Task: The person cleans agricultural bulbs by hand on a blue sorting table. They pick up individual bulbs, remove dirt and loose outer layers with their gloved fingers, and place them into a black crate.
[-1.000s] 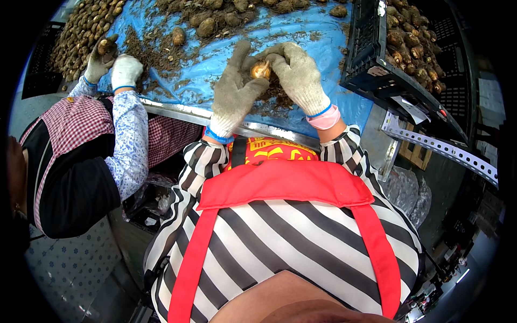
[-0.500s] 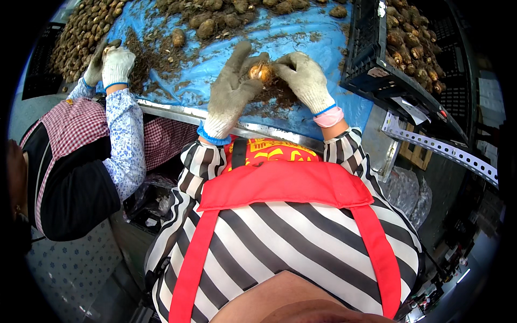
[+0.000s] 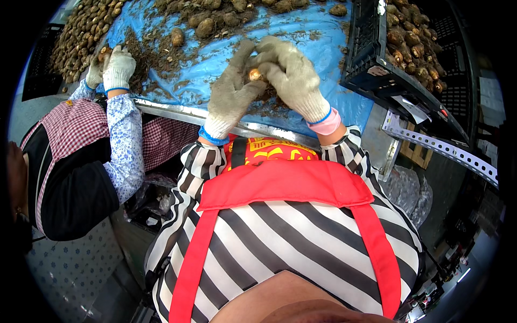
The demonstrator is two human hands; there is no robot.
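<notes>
Both my hands wear grey knit gloves and meet over a blue tarp [image 3: 323, 48] on the table. My left hand [image 3: 232, 86] and my right hand [image 3: 293, 78] together grip one small brown tuber [image 3: 255, 74], mostly hidden between the fingers. Loose soil and roots lie on the tarp just under my hands.
A co-worker at my left, in a checked apron, holds a tuber in gloved hands [image 3: 110, 67]. More tubers [image 3: 75, 37] are piled at the far left and along the tarp's far edge. A black crate [image 3: 377, 70] of tubers stands at the right. A metal table rim [image 3: 177, 110] runs in front.
My hands have closed tighter around the tuber and my right hand has shifted over it. The co-worker's hands have moved slightly toward the pile.
</notes>
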